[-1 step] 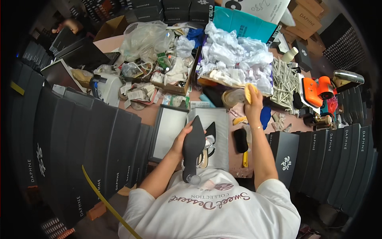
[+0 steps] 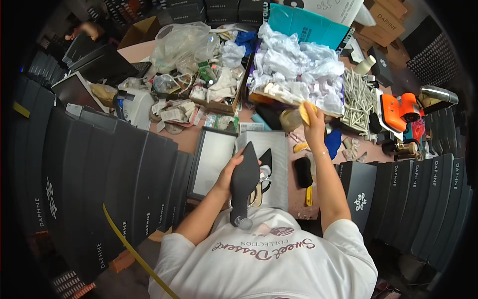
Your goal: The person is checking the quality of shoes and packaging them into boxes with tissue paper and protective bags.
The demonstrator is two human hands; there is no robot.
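Observation:
My left hand (image 2: 229, 174) grips a black pointed-toe heeled shoe (image 2: 245, 172), turned sole up with its toe pointing away from me and its heel towards my chest. A glittery strap shows beside its heel. Behind it, a matching shoe (image 2: 267, 158) lies partly hidden in an open, paper-lined shoebox (image 2: 277, 192). The grey-edged box lid (image 2: 213, 162) rests at its left. My right hand (image 2: 314, 130) is closed on a yellow sponge-like pad (image 2: 304, 113), held beside a round translucent tub (image 2: 290, 121).
A black brush (image 2: 302, 172) with a yellow handle lies right of the shoebox. Carton of white crumpled bags (image 2: 298, 70) stands behind, near a pile of pale sticks (image 2: 357, 102) and an orange tool (image 2: 393, 112). Dark shoeboxes (image 2: 114, 184) are stacked on both sides.
My right hand and the yellow pad have shifted slightly left, nearer the tub, and the pad is tilted differently. My left hand still holds the shoe, nearly unmoved.

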